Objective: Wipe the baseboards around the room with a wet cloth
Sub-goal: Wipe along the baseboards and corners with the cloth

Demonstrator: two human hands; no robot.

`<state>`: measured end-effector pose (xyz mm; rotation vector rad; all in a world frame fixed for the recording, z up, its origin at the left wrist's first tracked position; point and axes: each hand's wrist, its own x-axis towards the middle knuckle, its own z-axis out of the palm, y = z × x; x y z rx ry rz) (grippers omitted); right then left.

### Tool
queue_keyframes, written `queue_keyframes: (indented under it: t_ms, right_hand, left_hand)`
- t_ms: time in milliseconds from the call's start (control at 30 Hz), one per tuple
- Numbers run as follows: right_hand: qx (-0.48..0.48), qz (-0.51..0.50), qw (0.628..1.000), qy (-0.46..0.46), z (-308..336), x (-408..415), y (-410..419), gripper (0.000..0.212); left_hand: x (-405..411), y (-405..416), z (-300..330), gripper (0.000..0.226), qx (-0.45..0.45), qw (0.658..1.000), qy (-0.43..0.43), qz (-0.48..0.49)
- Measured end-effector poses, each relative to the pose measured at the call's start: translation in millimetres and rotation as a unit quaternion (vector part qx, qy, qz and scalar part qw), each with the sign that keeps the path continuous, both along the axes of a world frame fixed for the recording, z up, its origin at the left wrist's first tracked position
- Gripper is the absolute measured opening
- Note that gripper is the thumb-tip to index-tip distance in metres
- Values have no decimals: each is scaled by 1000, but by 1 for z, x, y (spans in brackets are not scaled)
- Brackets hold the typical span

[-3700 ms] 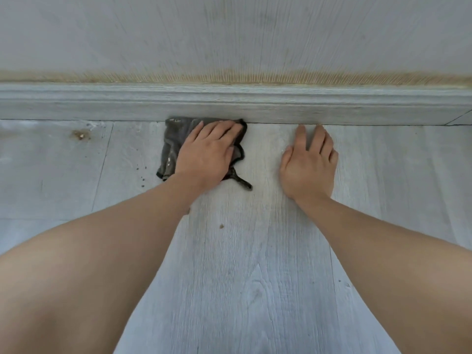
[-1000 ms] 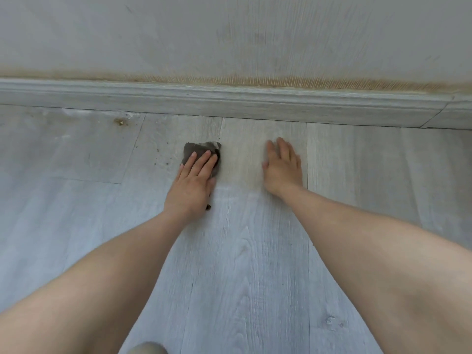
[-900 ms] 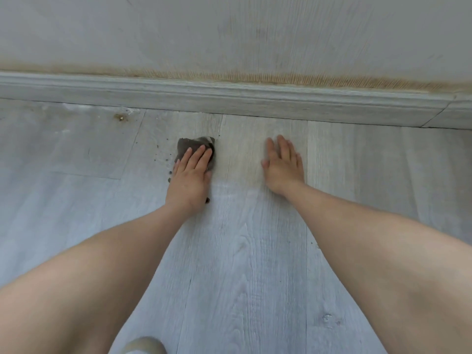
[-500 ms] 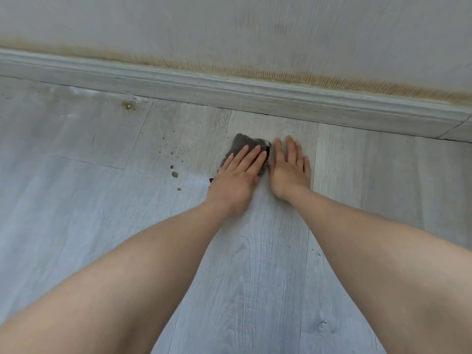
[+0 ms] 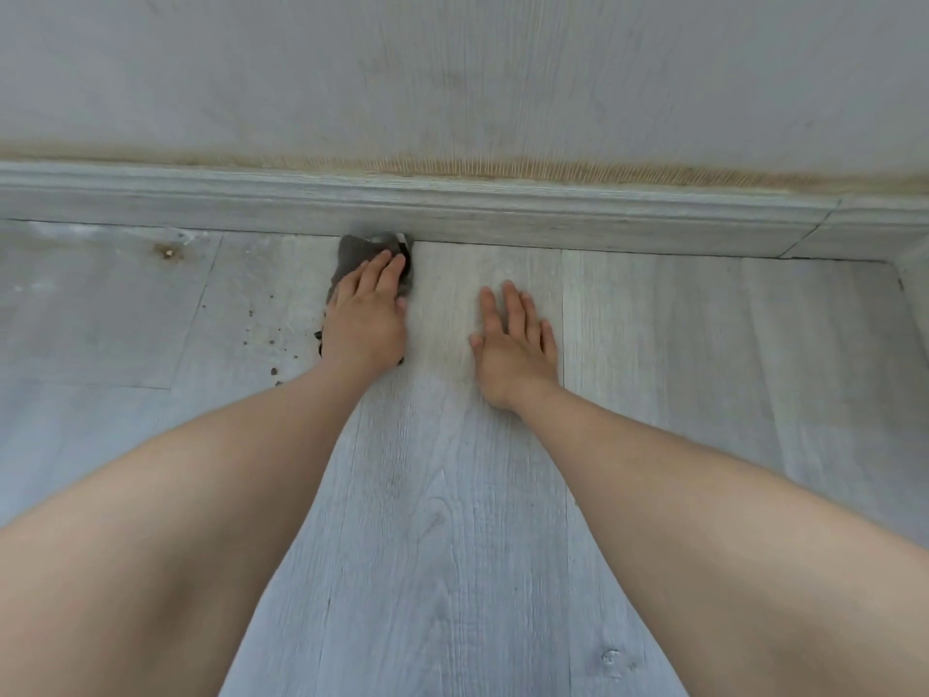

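While the left hand lies flat on a dark grey cloth, its fingers straight and close together, the cloth is pressed down against the floor with its far edge touching the foot of the baseboard. That hand's grip is wide and flat, pressing rather than curling round anything. Most of the cloth is hidden under the palm; only the bunched end at 12 o'clock of the fingertips and a small dark scrap at the wrist show.

At 3 o'clock of the left hand, apart from it, the right hand rests palm down on the bare floor, fingers spread a little and pointing toward 12 o'clock. Its grip is wide too and it holds nothing. Its fingertips stop short of the baseboard.

Pale grey and moulded, the baseboard runs from 9 o'clock to 3 o'clock across the view, with a joint near its right end. Along its top edge the wall carries a brownish stain line. At 9 o'clock of the left hand, dark crumbs are scattered on the grey wood-grain planks, and farther toward 9 o'clock sits a small rusty spot. Both bare forearms reach in from 6 o'clock.
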<state>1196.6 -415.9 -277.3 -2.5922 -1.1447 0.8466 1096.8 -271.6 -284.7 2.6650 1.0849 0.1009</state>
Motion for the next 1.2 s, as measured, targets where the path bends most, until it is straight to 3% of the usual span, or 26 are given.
queue_keyframes:
  t_ms: [267, 467, 700, 933, 1067, 1200]
  right_hand:
    - [15, -11, 1000, -15, -4, -1, -1, 55]
    - [74, -52, 992, -92, -5, -4, 5, 52]
    - [99, -76, 982, -141, -14, 6, 59, 51]
    - [111, -74, 966, -222, -26, -5, 58, 50]
    - [108, -71, 963, -234, -27, -3, 58, 51]
    - [104, -68, 965, -232, -29, -3, 59, 52]
  left_hand:
    - [15, -26, 15, 50, 29, 992, 10, -120]
    - [15, -14, 2, 54, 53, 982, 22, -178]
    - [30, 14, -4, 49, 51, 983, -12, -175]
    - [19, 34, -9, 43, 43, 982, -63, -172]
    - [-5, 53, -4, 48, 52, 988, -70, -128]
    - [-31, 74, 1, 40, 73, 996, -36, -38]
